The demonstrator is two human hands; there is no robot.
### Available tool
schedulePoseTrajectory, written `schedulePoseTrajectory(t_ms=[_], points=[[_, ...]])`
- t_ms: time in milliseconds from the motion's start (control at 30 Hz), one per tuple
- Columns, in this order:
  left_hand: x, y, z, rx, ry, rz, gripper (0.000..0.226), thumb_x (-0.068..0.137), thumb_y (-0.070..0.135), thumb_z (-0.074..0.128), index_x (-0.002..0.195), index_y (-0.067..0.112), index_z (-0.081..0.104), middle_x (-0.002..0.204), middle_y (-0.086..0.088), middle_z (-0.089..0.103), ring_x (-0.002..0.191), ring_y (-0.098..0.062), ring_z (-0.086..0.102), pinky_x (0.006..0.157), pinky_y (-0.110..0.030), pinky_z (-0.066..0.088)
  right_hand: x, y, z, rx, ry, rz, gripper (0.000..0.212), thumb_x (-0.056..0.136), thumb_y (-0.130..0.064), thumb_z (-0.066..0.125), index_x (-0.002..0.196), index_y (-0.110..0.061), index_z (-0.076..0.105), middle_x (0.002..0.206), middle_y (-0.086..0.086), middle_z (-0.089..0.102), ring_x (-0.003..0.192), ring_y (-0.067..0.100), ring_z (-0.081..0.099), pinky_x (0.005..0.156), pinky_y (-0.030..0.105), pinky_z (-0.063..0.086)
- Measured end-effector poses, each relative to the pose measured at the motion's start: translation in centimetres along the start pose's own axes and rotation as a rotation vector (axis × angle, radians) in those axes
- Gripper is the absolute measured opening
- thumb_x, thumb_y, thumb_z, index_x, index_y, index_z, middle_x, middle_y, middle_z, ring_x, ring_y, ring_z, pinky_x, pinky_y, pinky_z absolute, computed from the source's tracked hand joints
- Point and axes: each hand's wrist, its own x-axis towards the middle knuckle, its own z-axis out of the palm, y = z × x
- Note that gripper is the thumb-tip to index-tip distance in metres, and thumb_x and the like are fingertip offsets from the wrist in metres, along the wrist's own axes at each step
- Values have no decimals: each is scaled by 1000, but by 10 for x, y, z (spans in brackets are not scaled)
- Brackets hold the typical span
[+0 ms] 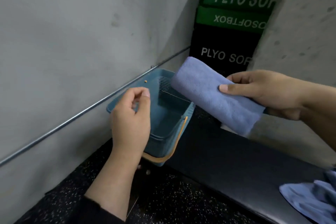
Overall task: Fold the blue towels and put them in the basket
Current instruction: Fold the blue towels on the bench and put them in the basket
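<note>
Concrete corner: right hand (267, 94) fingers pinch folded towel (216, 96); left hand (131, 118) fingers loosely curled.

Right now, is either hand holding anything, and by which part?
The right hand grips the folded towel at its near end, thumb on top. The left hand holds nothing above the basket.

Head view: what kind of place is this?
Probably a gym corner. Stacked boxes printed "PLYO SOFTBOX" stand by bare concrete walls, the floor is dark and speckled like rubber matting, and a dark padded bench runs alongside.
</note>
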Motion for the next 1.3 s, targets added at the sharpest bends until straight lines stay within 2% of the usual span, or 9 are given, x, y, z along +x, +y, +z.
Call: schedulePoseTrajectory(t_ms=[67,167,367,433,567,733,933,1133,1300], points=[[13,-21,-16,114,50,-2,16,94,33,58,101,26,69,101,10,69,99,-15,65,93,-37,51,32,-17,11,7,-20,15,45,81,-47,73,105,-9,72,106,15,74,91,22,71,88,41,57],[25,-43,-33,298,64,7,25,96,20,61,120,16,67,116,4,60,115,-19,57,100,-24,39,85,-38,34,-69,-41,24,37,90,-34,71,107,-2,71,104,15,74,82,14,71,75,27,59],[37,-81,-43,455,-192,-47,45,102,27,53,145,12,52,152,-6,45,142,-19,39,119,-39,32,176,-39,87,-295,-274,114,28,94,-22,69,109,1,70,110,26,71,90,25,70,82,37,58],[37,-89,-45,492,-267,-45,47,103,32,50,147,16,50,155,-2,43,144,-16,36,120,-37,29,194,-33,105,-351,-368,156,27,96,-17,67,115,2,67,111,27,69,91,26,70,78,34,58],[39,-99,-48,550,-325,-27,46,101,20,52,146,22,50,158,6,37,144,-10,30,117,-28,23,219,-17,142,-383,-544,221,26,98,-9,62,121,2,62,110,22,69,102,37,69,88,51,59],[39,-99,-53,539,-365,-26,51,97,34,41,146,28,50,160,15,29,146,-3,25,121,-36,28,240,-1,178,-498,-712,243,31,100,-9,58,130,0,57,91,14,63,74,25,60,76,45,57],[38,-96,-50,509,-352,-59,45,99,26,47,143,33,52,158,22,28,142,-7,33,117,-42,33,247,16,216,-709,-832,312,38,104,-12,51,141,-5,49,126,15,61,114,31,62,92,49,54],[40,-94,-50,518,-377,-87,45,96,29,45,141,37,52,158,23,27,127,-30,51,112,-49,37,247,5,211,-828,-739,139,41,102,-21,57,141,-11,51,87,-6,57,103,18,67,89,47,59],[39,-87,-46,545,-309,-20,51,90,38,46,140,32,56,159,12,35,146,-6,27,123,-44,23,236,-13,185,-865,-566,-32,44,99,-41,58,137,-18,56,86,-6,61,72,10,62,84,41,61]])
